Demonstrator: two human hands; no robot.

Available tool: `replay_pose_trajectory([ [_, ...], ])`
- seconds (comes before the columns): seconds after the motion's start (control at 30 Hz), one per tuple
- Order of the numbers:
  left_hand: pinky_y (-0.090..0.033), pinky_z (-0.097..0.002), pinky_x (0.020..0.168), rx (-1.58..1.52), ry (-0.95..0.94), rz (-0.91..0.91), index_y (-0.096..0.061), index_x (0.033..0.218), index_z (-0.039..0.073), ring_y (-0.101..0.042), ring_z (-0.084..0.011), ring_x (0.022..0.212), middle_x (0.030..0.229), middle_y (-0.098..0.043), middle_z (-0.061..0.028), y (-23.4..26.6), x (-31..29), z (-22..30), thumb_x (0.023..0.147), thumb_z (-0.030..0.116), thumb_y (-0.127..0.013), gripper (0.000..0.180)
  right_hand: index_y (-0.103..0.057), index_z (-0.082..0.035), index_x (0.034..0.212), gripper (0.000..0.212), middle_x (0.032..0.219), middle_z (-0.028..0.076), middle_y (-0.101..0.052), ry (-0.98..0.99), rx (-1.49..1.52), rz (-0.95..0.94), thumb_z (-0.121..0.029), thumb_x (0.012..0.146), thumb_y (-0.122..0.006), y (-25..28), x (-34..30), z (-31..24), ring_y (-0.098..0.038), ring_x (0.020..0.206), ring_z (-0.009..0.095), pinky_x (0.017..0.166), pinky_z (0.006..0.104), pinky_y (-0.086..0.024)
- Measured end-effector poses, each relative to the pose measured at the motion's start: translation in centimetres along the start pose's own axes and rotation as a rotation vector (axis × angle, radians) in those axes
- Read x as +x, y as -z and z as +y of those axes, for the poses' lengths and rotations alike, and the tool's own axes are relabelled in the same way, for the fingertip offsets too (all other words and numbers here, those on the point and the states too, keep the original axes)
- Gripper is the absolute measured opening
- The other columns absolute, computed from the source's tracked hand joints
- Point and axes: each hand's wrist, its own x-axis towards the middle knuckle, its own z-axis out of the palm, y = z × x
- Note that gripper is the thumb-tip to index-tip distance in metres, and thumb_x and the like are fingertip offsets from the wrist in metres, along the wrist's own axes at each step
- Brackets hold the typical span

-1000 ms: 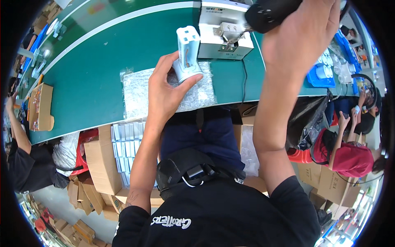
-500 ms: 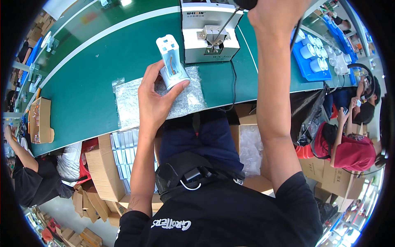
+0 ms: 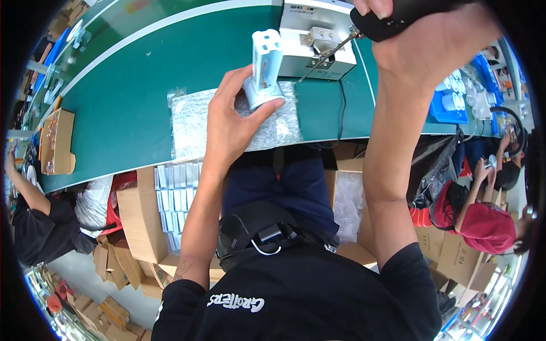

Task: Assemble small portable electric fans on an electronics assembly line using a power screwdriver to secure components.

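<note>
Closed around the round base of a white plastic housing [image 3: 266,59], my left hand [image 3: 230,122] keeps it upright over a bubble-wrap sheet [image 3: 190,125]. The housing has an open front with an orange-brown wire inside and small square recesses at its top. My right hand [image 3: 426,51] is wrapped round a black electric screwdriver [image 3: 392,23] at the upper right. Its long thin bit points down and left, the tip in front of a white screw feeder [image 3: 293,65] and apart from the housing. Whether a screw sits on the tip is too small to tell.
A green workbench [image 3: 125,108] carries a small cardboard box [image 3: 65,142] at left and a blue tray [image 3: 441,113] of white cups at right. A black cable [image 3: 343,113] hangs over the front edge. Below stands a carton [image 3: 136,219] beside white pieces. Co-workers sit at both sides.
The screwdriver has swung right and its bit has come away from the feeder's pick-up block. My left hand and the housing appear further right and slightly higher as the view shifts.
</note>
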Motion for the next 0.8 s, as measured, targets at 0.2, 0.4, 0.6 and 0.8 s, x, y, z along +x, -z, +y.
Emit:
replay_pose_trajectory([
  [0.2,-0.055,-0.0343,0.089,0.033,-0.005,0.006,-0.065,0.132,-0.004,-0.067,-0.0233,0.102,0.122,-0.068,-0.0127,0.2,-0.1,-0.4,0.077,0.017,-0.094,0.065,-0.055,-0.004,0.098,0.077,0.054,0.002,-0.051,-0.043,0.187,-0.069,-0.081,0.099,-0.043,-3.0,-1.9,-0.5,-0.048,0.036,0.01,0.034,0.0228,-0.04],
  [0.4,-0.055,-0.0342,0.088,0.049,-0.002,0.009,-0.065,0.131,-0.004,-0.067,-0.0242,0.1,0.12,-0.068,-0.0129,0.1,-0.1,-0.4,0.077,0.02,-0.094,0.066,-0.055,-0.004,0.098,0.078,0.054,0.002,-0.051,-0.065,0.35,-0.13,-0.081,0.099,-0.043,-4.8,-1.9,0.1,-0.048,0.036,0.011,0.034,0.0229,-0.04],
  [0.6,-0.055,-0.0343,0.088,0.043,-0.009,0.012,-0.065,0.13,-0.003,-0.068,-0.0242,0.1,0.119,-0.068,-0.0127,0.1,-0.1,-0.6,0.076,0.02,-0.094,0.066,-0.055,-0.004,0.099,0.079,0.055,0.002,-0.051,-0.09,0.504,-0.188,-0.082,0.098,-0.042,-4.9,-1.8,0.7,-0.048,0.036,0.011,0.034,0.023,-0.04],
  [0.8,-0.055,-0.0342,0.088,0.042,-0.014,0.007,-0.065,0.131,-0.003,-0.068,-0.0237,0.1,0.119,-0.068,-0.0121,0.2,-0.1,-0.3,0.077,0.019,-0.094,0.066,-0.055,-0.004,0.099,0.079,0.055,0.002,-0.051,-0.113,0.662,-0.236,-0.082,0.098,-0.042,-5.1,-1.7,1.1,-0.047,0.036,0.011,0.034,0.0232,-0.04],
])
